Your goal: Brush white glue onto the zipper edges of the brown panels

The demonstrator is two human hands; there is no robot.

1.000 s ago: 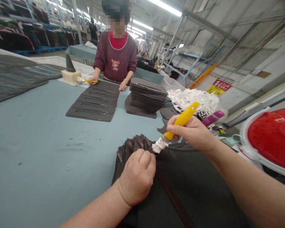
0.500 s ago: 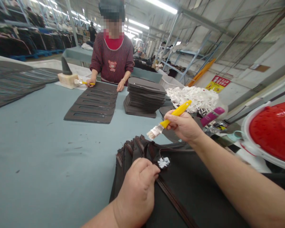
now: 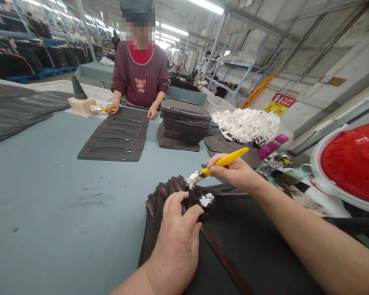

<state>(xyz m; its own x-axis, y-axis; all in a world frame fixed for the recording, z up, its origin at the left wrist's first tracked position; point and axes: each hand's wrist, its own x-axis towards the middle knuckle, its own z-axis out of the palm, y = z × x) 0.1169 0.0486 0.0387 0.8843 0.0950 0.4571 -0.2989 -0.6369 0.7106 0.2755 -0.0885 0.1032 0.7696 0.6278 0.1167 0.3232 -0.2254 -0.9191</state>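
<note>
Brush work is proceeding at the near edge of a blue-grey work table (image 3: 46,196). The person's right hand (image 3: 233,174) is gripping a yellow-handled brush (image 3: 224,161), its fingers (image 3: 217,160) clamped together on the handle and the tip pointing toward 9 o'clock. The brush's bristles (image 3: 194,179) are clotted with white material and are angling down at the edge of a stack of dark folded panels (image 3: 233,241); whether they are touching it cannot be determined. The stack is lying at the 6 o'clock end of the table, overlapping its edge. The left hand (image 3: 176,241) is resting on the stack's layered edge, its fingers (image 3: 184,209) slightly apart and partly curled, not closed on any single item. Just beside those fingertips, a white dab (image 3: 206,200) is sitting on a dark panel.

At 12 o'clock, a co-worker (image 3: 140,69) is standing across the table, both hands resting on a slotted dark panel (image 3: 113,139), one hand holding a similar yellow-handled brush (image 3: 103,109). A squared stack of dark panels (image 3: 183,127) is sitting to that panel's right. Toward 2 o'clock, a heap of white strips (image 3: 246,125) and a pink bottle (image 3: 272,146) are lying near a red-and-white basin lid (image 3: 352,164) at 3 o'clock.
</note>
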